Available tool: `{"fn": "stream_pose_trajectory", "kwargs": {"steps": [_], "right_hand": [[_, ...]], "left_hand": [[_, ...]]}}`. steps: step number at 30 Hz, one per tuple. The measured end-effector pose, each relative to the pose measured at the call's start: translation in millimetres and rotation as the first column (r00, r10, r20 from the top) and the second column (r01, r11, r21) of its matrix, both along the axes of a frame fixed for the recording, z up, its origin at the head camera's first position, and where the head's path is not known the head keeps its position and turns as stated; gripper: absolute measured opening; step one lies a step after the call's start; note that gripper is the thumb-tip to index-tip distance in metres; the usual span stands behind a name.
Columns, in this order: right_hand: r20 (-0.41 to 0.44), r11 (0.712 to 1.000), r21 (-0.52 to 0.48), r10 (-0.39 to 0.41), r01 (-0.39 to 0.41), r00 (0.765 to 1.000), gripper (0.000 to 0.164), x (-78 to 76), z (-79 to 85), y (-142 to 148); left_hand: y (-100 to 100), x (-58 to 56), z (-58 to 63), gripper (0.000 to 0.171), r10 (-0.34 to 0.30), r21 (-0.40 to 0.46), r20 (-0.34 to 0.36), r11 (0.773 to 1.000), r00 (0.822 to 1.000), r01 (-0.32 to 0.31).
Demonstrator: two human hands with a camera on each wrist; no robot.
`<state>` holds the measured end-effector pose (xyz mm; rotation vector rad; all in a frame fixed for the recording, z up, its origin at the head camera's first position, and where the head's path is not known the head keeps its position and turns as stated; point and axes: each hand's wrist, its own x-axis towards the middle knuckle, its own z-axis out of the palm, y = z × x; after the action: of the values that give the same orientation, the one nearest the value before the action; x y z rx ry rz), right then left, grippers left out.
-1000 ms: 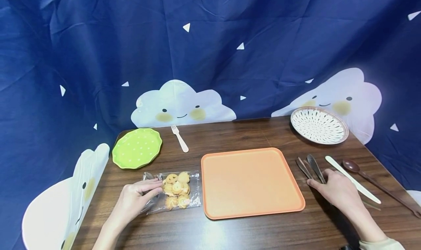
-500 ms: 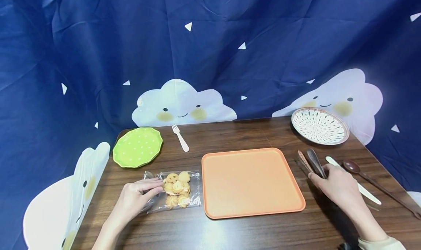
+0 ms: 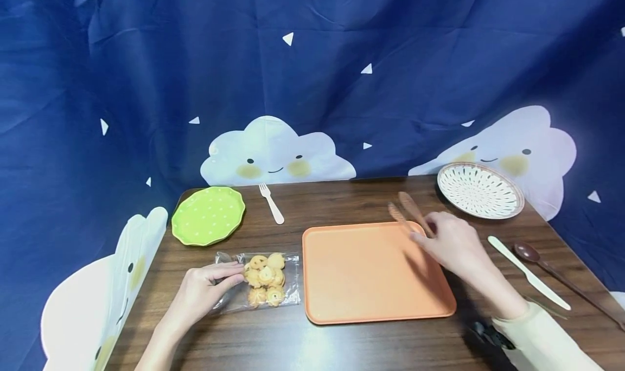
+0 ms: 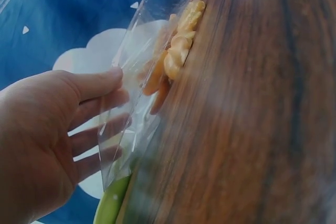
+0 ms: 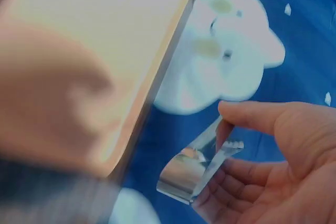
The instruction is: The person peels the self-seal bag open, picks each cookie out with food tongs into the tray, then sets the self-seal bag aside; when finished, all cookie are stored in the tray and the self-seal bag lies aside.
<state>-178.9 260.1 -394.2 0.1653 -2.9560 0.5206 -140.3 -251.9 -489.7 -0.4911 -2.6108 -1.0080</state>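
My left hand (image 3: 201, 294) pinches the left end of a clear plastic bag (image 3: 291, 273) lying on the table. Inside the bag sit several golden cookies (image 3: 266, 277). In the left wrist view the thumb lies on the near side of the film, with the other fingers behind it. My right hand (image 3: 455, 245) grips a pair of tongs (image 3: 413, 208), held over the upper right corner of an orange tray (image 3: 371, 279). The tips of the tongs point away from me and stand apart. Their bent metal end (image 5: 181, 179) shows in the right wrist view.
A green dotted plate (image 3: 207, 216) lies at the back left, beside a white fork (image 3: 271, 203). At the back right is a patterned white plate (image 3: 480, 191). A pale knife (image 3: 529, 273) and a dark wooden spoon (image 3: 561, 279) lie along the right side.
My right hand has picked the tongs up from the table right of the tray and carried them left and forward, over the tray's corner. The left hand stays at the bag.
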Motion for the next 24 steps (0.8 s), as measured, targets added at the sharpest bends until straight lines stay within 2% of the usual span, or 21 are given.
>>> {"fn": "stream_pose_trajectory", "kwargs": {"steps": [2, 5, 10, 12, 15, 17, 24], "right_hand": [[-0.025, 0.997, 0.018, 0.078, -0.077, 0.997, 0.031, -4.9, 1.9, -22], [-0.03, 0.979, 0.049, 0.201, -0.2, 0.979, 0.03, -8.7, 0.8, -55], [0.031, 0.907, 0.114, 0.405, -0.406, 0.914, 0.03, -6.8, -4.2, -101], [0.057, 0.871, 0.138, 0.469, -0.472, 0.881, 0.022, -5.9, -6.6, -115], [0.073, 0.83, 0.175, 0.526, -0.53, 0.847, 0.013, -5.5, -12.3, -132], [0.074, 0.811, 0.198, 0.548, -0.551, 0.833, 0.012, -5.7, -17.0, -140], [0.016, 0.772, 0.239, 0.604, -0.59, 0.797, 0.015, -8.5, -30.1, -159]], "left_hand": [[0, -0.4, -0.4, 0.021, -0.002, 0.002, 0.0, 1.0, 1.0, 0.002], [1, -0.5, 0.2, 0.021, -0.005, 0.002, 0.003, 1.0, 1.0, 0.005], [3, -1.1, 1.5, 0.021, -0.013, -0.002, 0.007, 1.0, 1.0, 0.013], [4, -1.6, 1.4, 0.021, -0.013, -0.004, 0.006, 1.0, 1.0, 0.013], [5, -1.6, 0.5, 0.021, -0.017, 0.001, -0.004, 1.0, 1.0, 0.017], [6, -1.4, -0.1, 0.021, -0.024, 0.005, -0.01, 1.0, 1.0, 0.024], [5, 0.1, 1.9, 0.021, -0.009, -0.004, 0.022, 1.0, 1.0, 0.009]]}}
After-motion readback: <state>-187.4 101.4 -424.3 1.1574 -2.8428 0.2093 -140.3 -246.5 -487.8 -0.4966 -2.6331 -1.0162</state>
